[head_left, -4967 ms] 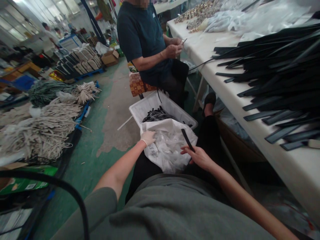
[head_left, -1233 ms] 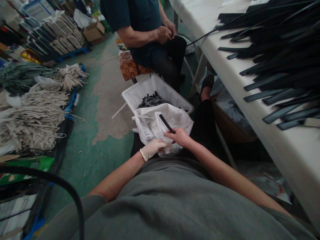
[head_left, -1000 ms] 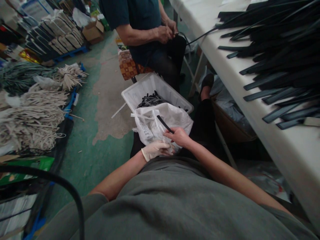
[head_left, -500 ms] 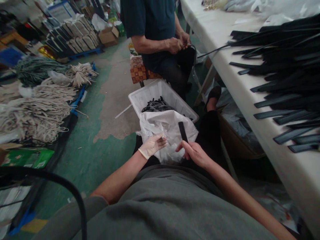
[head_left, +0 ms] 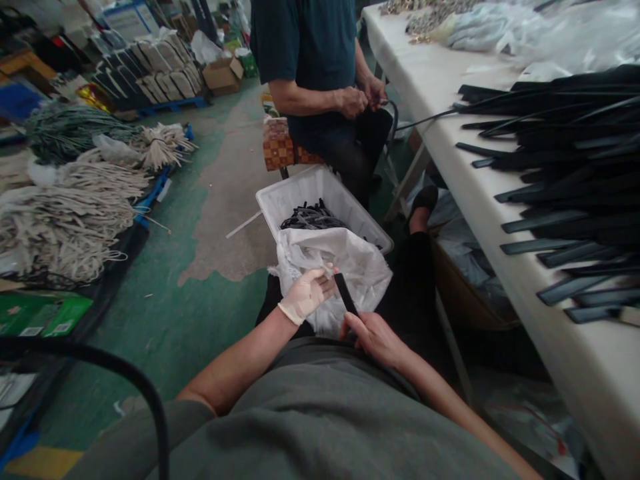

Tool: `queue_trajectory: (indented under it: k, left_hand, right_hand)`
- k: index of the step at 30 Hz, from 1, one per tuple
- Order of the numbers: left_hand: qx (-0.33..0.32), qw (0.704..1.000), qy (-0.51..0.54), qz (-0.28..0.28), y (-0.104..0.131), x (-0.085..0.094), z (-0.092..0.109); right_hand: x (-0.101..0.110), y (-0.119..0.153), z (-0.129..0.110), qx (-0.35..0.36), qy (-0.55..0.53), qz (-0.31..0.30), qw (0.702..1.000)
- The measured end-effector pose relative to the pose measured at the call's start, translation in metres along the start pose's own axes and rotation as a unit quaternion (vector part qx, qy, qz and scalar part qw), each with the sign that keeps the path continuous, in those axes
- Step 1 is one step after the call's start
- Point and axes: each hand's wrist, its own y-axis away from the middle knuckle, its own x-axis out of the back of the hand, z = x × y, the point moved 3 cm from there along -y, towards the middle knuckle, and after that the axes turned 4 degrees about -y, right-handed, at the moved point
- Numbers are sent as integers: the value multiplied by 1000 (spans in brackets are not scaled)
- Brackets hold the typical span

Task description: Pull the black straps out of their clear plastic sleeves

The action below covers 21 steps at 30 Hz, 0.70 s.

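Observation:
My left hand (head_left: 307,295), in a pale thin glove, is closed at thumb and fingertips. A small whitish thing shows there, too small to name. My right hand (head_left: 375,337) is bare and pinches a flat black strap (head_left: 346,295) between thumb and fingers. The strap's free end points up and to the left, close beside my left fingertips; I cannot tell whether they touch. Below both hands a white plastic sack (head_left: 367,267) lies across my lap. Its far edge rests against a white bin (head_left: 367,229) that holds black strips (head_left: 313,217).
To the right, a long white table (head_left: 480,213) carries many black straps (head_left: 565,160). Ahead, a seated co-worker (head_left: 320,80) handles a dark strap. Cord bundles (head_left: 65,220) lie on a pallet to the left. A black curved bar (head_left: 125,367) crosses the lower left.
My right hand has moved left, bringing the black strap's end from well apart to right beside my left fingertips. My left hand stays nearly in place. The view has shifted slightly.

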Motion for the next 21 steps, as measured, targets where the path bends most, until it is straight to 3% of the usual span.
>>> queue_trajectory:
  k: [10,15,21]
  left_hand:
    - [4,1000,-19,-2,1,0,-4]
    - [30,999,-34,-20,6,0,-6]
    - [-3,996,-84,-20,12,10,-24]
  right_hand:
    - [-1,-6,3,22,34,-32,999]
    - [2,-8,6,11,-8,-49,999]
    - [-1,-15,-5,-25,-61,-102,993]
